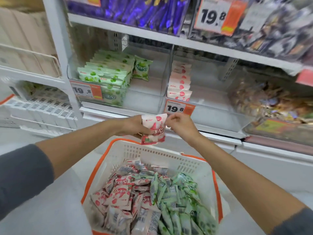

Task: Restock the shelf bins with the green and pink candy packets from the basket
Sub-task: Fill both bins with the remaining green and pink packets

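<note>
A pink candy packet (153, 128) is held upright above the basket's far rim. My left hand (131, 126) grips its left side, and my right hand (180, 124) pinches its top right corner. Below, the white basket (149, 155) with an orange rim holds pink packets (122, 192) on the left and green packets (179, 200) on the right. On the shelf, the left clear bin (144, 92) has a row of green packets (108, 73) along its left side. A short row of pink packets (180, 82) lies at the left of the right clear bin (211, 102).
Price tags reading 19.8 (177, 108) hang on the bin fronts. Purple packets (135, 12) fill the bin on the shelf above. A bin of mixed wrapped sweets (274, 102) stands to the right. White boxed goods (44, 106) sit on racks to the left.
</note>
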A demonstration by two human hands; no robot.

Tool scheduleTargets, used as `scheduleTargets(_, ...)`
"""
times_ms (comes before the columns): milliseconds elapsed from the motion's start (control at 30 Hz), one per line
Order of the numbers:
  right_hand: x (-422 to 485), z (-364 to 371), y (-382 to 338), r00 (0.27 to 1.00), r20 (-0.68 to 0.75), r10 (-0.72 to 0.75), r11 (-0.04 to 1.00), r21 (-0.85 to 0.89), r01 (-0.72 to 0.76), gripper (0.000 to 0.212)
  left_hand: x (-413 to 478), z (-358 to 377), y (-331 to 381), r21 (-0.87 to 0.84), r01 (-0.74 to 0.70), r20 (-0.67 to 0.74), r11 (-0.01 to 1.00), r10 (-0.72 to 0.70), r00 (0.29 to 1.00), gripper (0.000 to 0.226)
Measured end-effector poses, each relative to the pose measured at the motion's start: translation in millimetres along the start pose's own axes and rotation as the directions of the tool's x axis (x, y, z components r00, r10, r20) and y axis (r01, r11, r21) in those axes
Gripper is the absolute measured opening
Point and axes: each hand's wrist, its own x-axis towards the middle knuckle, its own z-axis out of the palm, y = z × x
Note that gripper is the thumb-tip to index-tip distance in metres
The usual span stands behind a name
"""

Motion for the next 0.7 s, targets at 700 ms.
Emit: scheduleTargets(700, 84, -101, -27, 0.990, 0.114, -0.086, 0.982, -0.157, 0.103, 0.016, 83, -35, 162, 0.875, -0.080, -0.119, 0.478, 0.372, 0.921, 0.018)
